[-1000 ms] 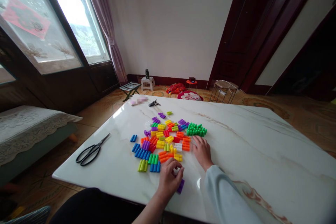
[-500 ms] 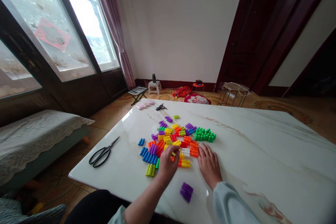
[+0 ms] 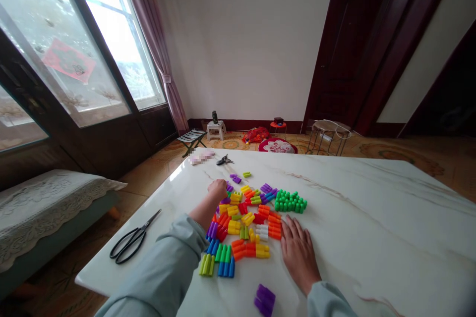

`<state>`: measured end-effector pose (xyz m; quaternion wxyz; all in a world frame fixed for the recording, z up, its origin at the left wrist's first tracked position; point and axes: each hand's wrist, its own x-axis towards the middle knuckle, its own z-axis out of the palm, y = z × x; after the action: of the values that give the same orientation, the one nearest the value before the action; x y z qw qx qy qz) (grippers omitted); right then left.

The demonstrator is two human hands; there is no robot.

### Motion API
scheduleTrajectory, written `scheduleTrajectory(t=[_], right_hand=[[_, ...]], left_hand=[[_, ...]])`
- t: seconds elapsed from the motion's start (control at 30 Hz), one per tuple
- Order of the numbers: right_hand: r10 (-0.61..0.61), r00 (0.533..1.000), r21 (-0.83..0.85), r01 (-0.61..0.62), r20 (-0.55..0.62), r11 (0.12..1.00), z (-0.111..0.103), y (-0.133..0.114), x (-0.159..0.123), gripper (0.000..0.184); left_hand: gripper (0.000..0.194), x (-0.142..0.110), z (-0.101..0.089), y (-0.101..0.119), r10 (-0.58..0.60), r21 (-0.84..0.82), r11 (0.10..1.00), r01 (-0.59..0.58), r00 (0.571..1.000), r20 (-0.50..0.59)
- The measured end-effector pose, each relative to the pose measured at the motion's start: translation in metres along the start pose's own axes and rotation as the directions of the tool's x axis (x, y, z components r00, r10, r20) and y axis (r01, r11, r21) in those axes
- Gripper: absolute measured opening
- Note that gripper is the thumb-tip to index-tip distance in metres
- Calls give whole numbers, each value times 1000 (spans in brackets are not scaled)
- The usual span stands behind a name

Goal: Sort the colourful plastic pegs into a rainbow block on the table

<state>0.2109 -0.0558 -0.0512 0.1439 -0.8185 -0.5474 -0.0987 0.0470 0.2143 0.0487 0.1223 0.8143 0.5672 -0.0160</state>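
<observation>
A pile of colourful plastic building blocks [image 3: 233, 228], shaped like joined short tubes, lies on the white marbled table [image 3: 357, 198]. My left hand [image 3: 217, 189] reaches to the far left edge of this pile, by some purple blocks. Its fingers are curled closed, and whatever they may hold is hidden. Flat on the tabletop, fingers spread, my right hand [image 3: 298, 250] rests just right of the orange blocks [image 3: 274, 227]. A cluster of green blocks [image 3: 290, 202] stands beyond its fingertips. One purple block [image 3: 265, 300] lies apart near the front.
Black-handled scissors [image 3: 136, 237] lie on the table's left side. Near the far edge are a small dark clipper-like tool [image 3: 224, 160] and a pixelated pinkish item [image 3: 201, 157]. A cloth-covered bench [image 3: 55, 198] stands left, and stools [image 3: 329, 131] stand beyond the table.
My left hand has moved from the middle of the pile to its far left edge, uncovering blocks in front. My right hand stays in place. The view has shifted slightly.
</observation>
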Motion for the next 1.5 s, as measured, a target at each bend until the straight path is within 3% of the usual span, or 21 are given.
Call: scheduleTrajectory(t=[0.2,0.43,0.67,0.9,1.13,1.23,1.37,1.5], right_hand=[[14,1000,-12,-14,12,1000,0,-1,1,49],[18,1000,-10,-18,22,1000,-3,-2,2,48],[19,1000,1,-19,4,1000,0,-2,0,48],[23,1000,-5,-23,11,1000,-3,-4,0,48],[24,1000,0,-24,12,1000,1,-3,-1,48],[26,1000,14,-26,10,1000,2,-2,-1,48],[25,1000,22,-25,-2,999,1,-2,0,48],[39,999,78,-38,-20,996,3,-2,1,47]], left_hand=[[34,11,7,10,2,17,1000,-3,999,54],[33,9,15,9,44,-26,999,-44,999,11],[27,-6,17,2,55,-133,988,-72,990,-127],[27,-14,14,-8,17,-251,964,-94,956,-293],[32,-22,30,-7,74,-288,948,-134,975,-208],[29,-23,36,0,65,-314,940,-134,973,-220],[23,-24,33,9,22,-386,910,-152,947,-321],[28,-36,25,20,54,-460,843,-278,896,-442]])
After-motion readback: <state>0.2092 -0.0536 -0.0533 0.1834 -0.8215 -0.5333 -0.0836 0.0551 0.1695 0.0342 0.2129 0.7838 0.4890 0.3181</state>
